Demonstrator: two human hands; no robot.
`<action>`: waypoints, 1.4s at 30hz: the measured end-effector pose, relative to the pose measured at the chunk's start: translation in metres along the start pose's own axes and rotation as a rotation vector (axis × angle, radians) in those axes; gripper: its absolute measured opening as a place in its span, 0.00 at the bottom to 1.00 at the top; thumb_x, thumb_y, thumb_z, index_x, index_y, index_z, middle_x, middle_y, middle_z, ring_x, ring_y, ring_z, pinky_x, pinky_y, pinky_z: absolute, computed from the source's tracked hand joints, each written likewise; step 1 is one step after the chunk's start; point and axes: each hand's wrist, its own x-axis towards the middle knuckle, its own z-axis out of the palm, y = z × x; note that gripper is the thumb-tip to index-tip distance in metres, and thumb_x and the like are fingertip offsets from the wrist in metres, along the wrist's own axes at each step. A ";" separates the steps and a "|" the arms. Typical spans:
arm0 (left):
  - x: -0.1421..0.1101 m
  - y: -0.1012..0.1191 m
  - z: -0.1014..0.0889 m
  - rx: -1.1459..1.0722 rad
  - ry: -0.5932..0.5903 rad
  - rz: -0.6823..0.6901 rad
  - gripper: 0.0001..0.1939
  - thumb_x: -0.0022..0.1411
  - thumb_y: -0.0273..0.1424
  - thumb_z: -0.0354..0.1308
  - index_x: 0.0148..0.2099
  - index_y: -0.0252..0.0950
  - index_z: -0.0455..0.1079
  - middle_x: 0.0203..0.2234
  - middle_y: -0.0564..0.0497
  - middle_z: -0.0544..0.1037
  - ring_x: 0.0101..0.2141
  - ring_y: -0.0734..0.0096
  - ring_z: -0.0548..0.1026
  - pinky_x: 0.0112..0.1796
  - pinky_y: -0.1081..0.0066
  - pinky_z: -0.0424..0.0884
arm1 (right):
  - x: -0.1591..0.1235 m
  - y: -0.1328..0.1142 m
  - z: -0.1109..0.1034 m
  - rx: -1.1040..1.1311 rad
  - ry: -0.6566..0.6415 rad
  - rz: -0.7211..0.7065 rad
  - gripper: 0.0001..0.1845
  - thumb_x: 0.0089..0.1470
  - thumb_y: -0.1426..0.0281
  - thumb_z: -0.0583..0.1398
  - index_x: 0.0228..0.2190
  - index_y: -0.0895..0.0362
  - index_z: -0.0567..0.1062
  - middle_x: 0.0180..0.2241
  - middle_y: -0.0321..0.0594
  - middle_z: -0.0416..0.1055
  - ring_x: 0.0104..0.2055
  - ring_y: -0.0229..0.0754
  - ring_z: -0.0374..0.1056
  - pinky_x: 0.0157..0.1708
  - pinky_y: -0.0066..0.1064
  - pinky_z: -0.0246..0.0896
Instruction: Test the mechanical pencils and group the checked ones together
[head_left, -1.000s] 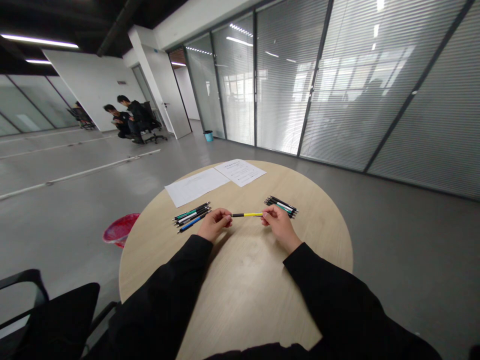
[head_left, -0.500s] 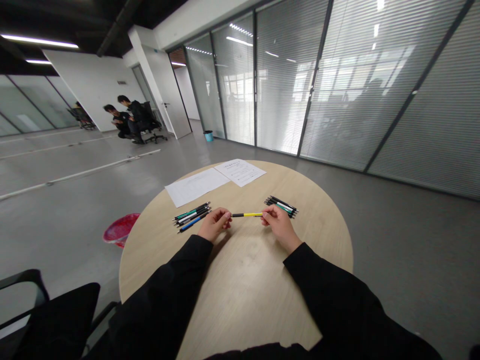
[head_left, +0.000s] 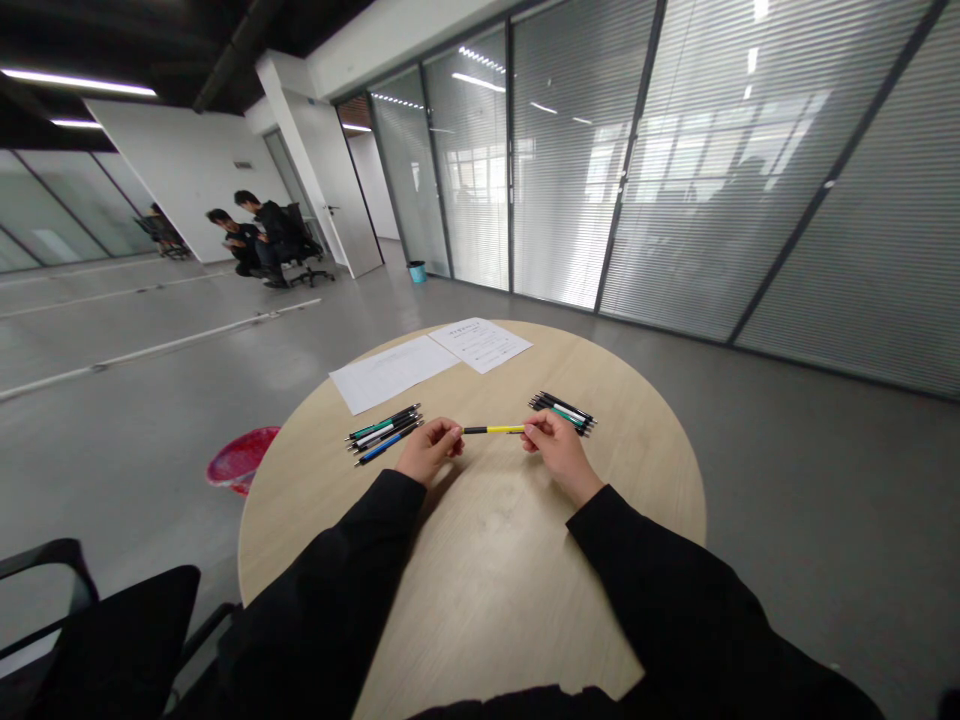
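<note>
A yellow pen with a black end (head_left: 493, 430) is held level above the round wooden table (head_left: 480, 560). My right hand (head_left: 555, 455) pinches its right end. My left hand (head_left: 429, 448) is closed, fingertips at the pen's black left end, just touching or a hair apart. Left of my left hand lies a row of several pens (head_left: 384, 432), green, white and blue among them. Behind my right hand lies another bunch of pens (head_left: 564, 412), dark with a green and white one.
Two white paper sheets (head_left: 431, 358) lie at the table's far edge. A red bin (head_left: 240, 458) stands on the floor to the left, a black chair (head_left: 97, 630) at near left. Two people sit far off by the wall. Glass partitions with blinds run along the right.
Hardly anything has moved; my left hand's fingers have shifted very slightly at the pen's black end. The pen and my right hand stay in place.
</note>
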 end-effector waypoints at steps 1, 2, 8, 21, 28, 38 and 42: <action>0.000 0.001 0.000 0.009 0.006 -0.002 0.20 0.54 0.47 0.63 0.29 0.34 0.69 0.20 0.53 0.74 0.21 0.75 0.69 0.25 0.73 0.63 | 0.000 0.000 0.000 0.000 -0.002 -0.001 0.15 0.48 0.58 0.64 0.29 0.56 0.70 0.24 0.35 0.72 0.25 0.37 0.68 0.27 0.30 0.67; 0.000 0.001 0.001 0.015 0.013 -0.006 0.20 0.54 0.47 0.63 0.29 0.34 0.68 0.19 0.53 0.73 0.21 0.75 0.69 0.24 0.73 0.63 | 0.000 0.000 0.000 -0.001 -0.002 -0.002 0.15 0.48 0.58 0.63 0.30 0.56 0.70 0.24 0.35 0.72 0.25 0.37 0.68 0.27 0.30 0.67; 0.001 -0.003 0.000 -0.007 0.047 -0.025 0.21 0.55 0.49 0.61 0.27 0.34 0.68 0.17 0.54 0.71 0.19 0.75 0.69 0.23 0.74 0.62 | 0.000 0.000 -0.001 0.007 0.005 0.005 0.13 0.49 0.59 0.63 0.30 0.55 0.71 0.24 0.35 0.72 0.24 0.37 0.68 0.27 0.30 0.66; 0.005 -0.013 -0.006 -0.168 0.097 -0.037 0.21 0.49 0.44 0.69 0.35 0.34 0.69 0.26 0.51 0.77 0.25 0.73 0.74 0.28 0.73 0.68 | 0.001 -0.001 -0.003 -0.016 0.082 0.007 0.13 0.49 0.59 0.63 0.30 0.56 0.71 0.25 0.36 0.71 0.25 0.37 0.68 0.27 0.31 0.67; 0.008 -0.017 -0.008 -0.176 0.120 -0.014 0.21 0.46 0.41 0.70 0.36 0.34 0.68 0.26 0.52 0.77 0.25 0.73 0.74 0.30 0.71 0.69 | 0.001 -0.001 -0.003 -0.022 0.101 -0.005 0.14 0.49 0.58 0.63 0.30 0.56 0.72 0.25 0.37 0.72 0.25 0.37 0.68 0.26 0.30 0.66; 0.000 -0.010 -0.007 0.545 0.051 0.158 0.07 0.55 0.34 0.58 0.35 0.36 0.69 0.23 0.55 0.71 0.24 0.73 0.66 0.28 0.71 0.63 | 0.005 -0.001 -0.009 0.001 0.133 0.015 0.15 0.46 0.58 0.64 0.29 0.56 0.71 0.24 0.36 0.72 0.25 0.37 0.68 0.26 0.30 0.66; -0.003 -0.009 -0.004 0.712 -0.065 0.175 0.05 0.56 0.32 0.56 0.34 0.36 0.70 0.24 0.53 0.72 0.25 0.71 0.67 0.30 0.70 0.63 | 0.005 -0.002 -0.009 -0.007 0.131 0.019 0.16 0.46 0.57 0.65 0.29 0.56 0.71 0.24 0.37 0.72 0.25 0.38 0.68 0.26 0.31 0.67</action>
